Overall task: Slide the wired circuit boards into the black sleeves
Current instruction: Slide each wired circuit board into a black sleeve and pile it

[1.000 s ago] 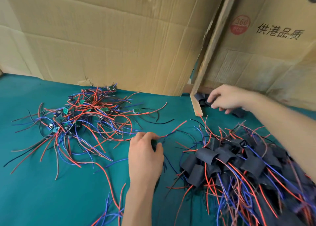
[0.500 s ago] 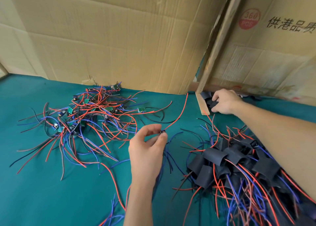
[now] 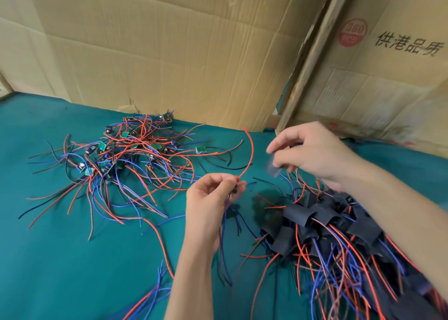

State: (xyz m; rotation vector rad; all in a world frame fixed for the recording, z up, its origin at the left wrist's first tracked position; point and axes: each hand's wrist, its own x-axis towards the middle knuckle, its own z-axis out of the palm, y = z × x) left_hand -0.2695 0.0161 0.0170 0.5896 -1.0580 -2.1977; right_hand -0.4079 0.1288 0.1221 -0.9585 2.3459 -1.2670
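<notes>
**Board and sleeve raised, ready to mate**

The left hand (image 3: 213, 198) has a pinching grip on a wired circuit board (image 3: 234, 190), its red wire (image 3: 249, 150) arcing up. The right hand (image 3: 312, 154) pinches a blurred black sleeve (image 3: 272, 168) just beside it. Judged best: squeeze the sleeve mouth open, gather the wires, feed them first. Unsleeved boards (image 3: 126, 154) lie left on the tabletop (image 3: 60, 259); the finished pile (image 3: 339, 227) lies right.

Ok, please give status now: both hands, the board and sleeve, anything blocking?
Left hand pinches a wired circuit board, red wire up. Right hand holds a black sleeve, blurred. Not yet joined. Nothing between them.
</notes>
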